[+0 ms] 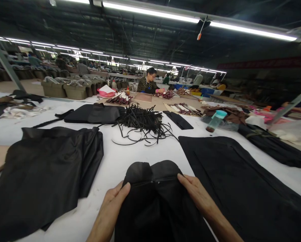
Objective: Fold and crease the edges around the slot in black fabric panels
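Observation:
A black leather-like panel (153, 201) with two rounded lobes at its far edge is held up in front of me. A seam with a small shiny spot crosses it below the lobes. On its left edge my left hand (112, 201) is closed, thumb on top and fingers hidden beneath. My right hand (193, 190) pinches the right edge the same way. Black leather-like pieces (47, 168) lie piled to the left. To the right is a large flat stack of black panels (243, 181). Beyond the held panel sits a heap of thin black strips (142, 119).
A white-topped table (107, 161) spreads beneath everything. A teal-lidded bottle (216, 121) stands tilted in view at the right. Across the table a co-worker (149, 82) sits near bundles of dark red strips (165, 94). Olive bags (75, 90) line the back left.

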Demonstrator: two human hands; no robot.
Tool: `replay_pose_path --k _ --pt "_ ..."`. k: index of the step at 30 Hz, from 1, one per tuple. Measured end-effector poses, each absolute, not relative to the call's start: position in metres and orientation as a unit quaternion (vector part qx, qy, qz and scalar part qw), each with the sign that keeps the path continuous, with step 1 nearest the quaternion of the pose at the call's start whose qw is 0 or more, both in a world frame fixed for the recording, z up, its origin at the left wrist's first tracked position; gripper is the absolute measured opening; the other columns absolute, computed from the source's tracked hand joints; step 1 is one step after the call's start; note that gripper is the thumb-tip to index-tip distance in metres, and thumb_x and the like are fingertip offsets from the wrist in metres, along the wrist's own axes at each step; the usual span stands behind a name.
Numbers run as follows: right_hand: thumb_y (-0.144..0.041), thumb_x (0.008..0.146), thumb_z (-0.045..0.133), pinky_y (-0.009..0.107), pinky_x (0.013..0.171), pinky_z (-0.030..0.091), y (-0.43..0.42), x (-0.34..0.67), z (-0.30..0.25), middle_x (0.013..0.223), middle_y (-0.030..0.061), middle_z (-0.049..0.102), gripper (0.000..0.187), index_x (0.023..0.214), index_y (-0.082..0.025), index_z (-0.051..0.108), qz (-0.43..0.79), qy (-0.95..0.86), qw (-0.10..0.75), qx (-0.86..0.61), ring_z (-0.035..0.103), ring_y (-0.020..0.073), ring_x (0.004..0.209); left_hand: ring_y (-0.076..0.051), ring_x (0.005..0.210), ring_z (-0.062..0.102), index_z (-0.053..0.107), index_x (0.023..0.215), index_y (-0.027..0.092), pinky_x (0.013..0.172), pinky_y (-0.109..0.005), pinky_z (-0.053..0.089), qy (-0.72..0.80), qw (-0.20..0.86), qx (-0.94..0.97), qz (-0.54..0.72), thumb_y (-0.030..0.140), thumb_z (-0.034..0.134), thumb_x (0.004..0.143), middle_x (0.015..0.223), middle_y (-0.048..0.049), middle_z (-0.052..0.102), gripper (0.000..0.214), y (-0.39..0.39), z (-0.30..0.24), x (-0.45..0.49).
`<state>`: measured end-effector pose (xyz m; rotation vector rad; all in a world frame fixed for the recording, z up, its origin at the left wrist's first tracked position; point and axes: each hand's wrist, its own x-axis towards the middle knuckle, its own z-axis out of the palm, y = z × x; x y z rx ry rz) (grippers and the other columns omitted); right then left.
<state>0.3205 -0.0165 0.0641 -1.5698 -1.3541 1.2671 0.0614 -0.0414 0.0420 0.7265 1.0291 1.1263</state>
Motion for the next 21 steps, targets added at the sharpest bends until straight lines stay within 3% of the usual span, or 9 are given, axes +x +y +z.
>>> replay_pose_path --k 7,12,16,18,21 --pt "-0.053 0.067 0.066 0.029 0.070 0.042 -0.013 0.379 0.065 0.064 0.0024 0.063 0.034 0.059 -0.020 0.060 0.427 -0.411 0.434 -0.678 0.057 0.0224 0.072 -0.022 0.070 0.067 0.066 0.078 0.016 0.064 -0.028 0.053 0.615 0.568 0.184 0.515 0.031 0.072 0.067 0.070 -0.0022 0.071 0.020 -0.038 0.046 -0.011" --pt "-0.056 0.069 0.062 0.030 0.074 0.043 -0.015 0.395 0.043 0.070 0.0049 0.066 0.037 0.063 -0.019 0.062 0.464 -0.390 0.394 -0.691 0.059 0.0237 0.079 -0.022 0.064 0.067 0.064 0.072 0.015 0.061 -0.029 0.053 0.603 0.595 0.176 0.501 0.030 0.069 0.068 0.065 -0.0046 0.070 0.016 -0.041 0.047 -0.020" --pt "-0.061 0.069 0.057 0.028 0.062 0.040 -0.013 0.400 0.017 0.060 0.0017 0.058 0.044 0.055 -0.020 0.052 0.419 -0.456 0.338 -0.709 0.053 0.0197 0.065 -0.023 0.059 0.065 0.060 0.062 0.017 0.058 -0.031 0.053 0.642 0.567 0.272 0.438 0.043 0.071 0.065 0.056 -0.0040 0.066 0.028 -0.034 0.035 -0.014" --pt "-0.063 0.069 0.054 0.027 0.054 0.036 -0.013 0.404 0.007 0.052 -0.0015 0.048 0.047 0.050 -0.021 0.044 0.362 -0.492 0.314 -0.727 0.046 0.0163 0.056 -0.024 0.062 0.066 0.060 0.067 0.016 0.057 -0.030 0.053 0.658 0.543 0.331 0.403 0.049 0.070 0.063 0.056 -0.0028 0.065 0.035 -0.028 0.028 -0.015" --pt "-0.062 0.072 0.052 0.026 0.050 0.032 -0.021 0.413 -0.001 0.053 -0.0039 0.042 0.046 0.054 -0.021 0.043 0.330 -0.510 0.294 -0.738 0.041 0.0132 0.054 -0.024 0.071 0.067 0.060 0.091 0.016 0.062 -0.030 0.054 0.689 0.494 0.361 0.389 0.055 0.065 0.065 0.069 -0.0030 0.068 0.047 -0.026 0.019 -0.021"
